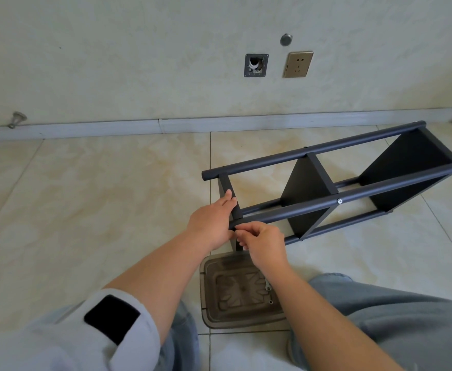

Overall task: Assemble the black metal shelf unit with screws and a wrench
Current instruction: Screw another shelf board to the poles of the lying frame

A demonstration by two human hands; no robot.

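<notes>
Shelf unit [334, 188], black metal, lies on its side on pale tiled floor [99, 199], stretching from the middle of the view up toward the right, near the wall's baseboard [85, 127]. It is made of long round tubes joined by flat black panels, and a silver screw head [339, 201] shows on the nearest tube about halfway along.

At far left, a small metal doorstop [17, 119] sticks out just above the baseboard. Lower left, a pale grey sleeve [91, 328] with a black patch covers the person's left upper arm. The bare left forearm reaches up to the left hand [214, 220], which grips the shelf's near end, fingers curled around the short end crossbar where it meets the front tube.

Just to the right, touching that same tube end, the right hand [262, 243] has its thumb and fingertips pinched together against the tube. What it pinches is too small to make out.

Below the hands, between the person's knees in grey jeans, a smoky translucent plastic tray [211, 298] sits on the floor. A small wrench [267, 286] and a screw [270, 302] lie in its right side.

On the wall above, an open junction box [256, 65] sits beside a gold-coloured power socket [298, 64], with a round metal cap [286, 39] just above them.
</notes>
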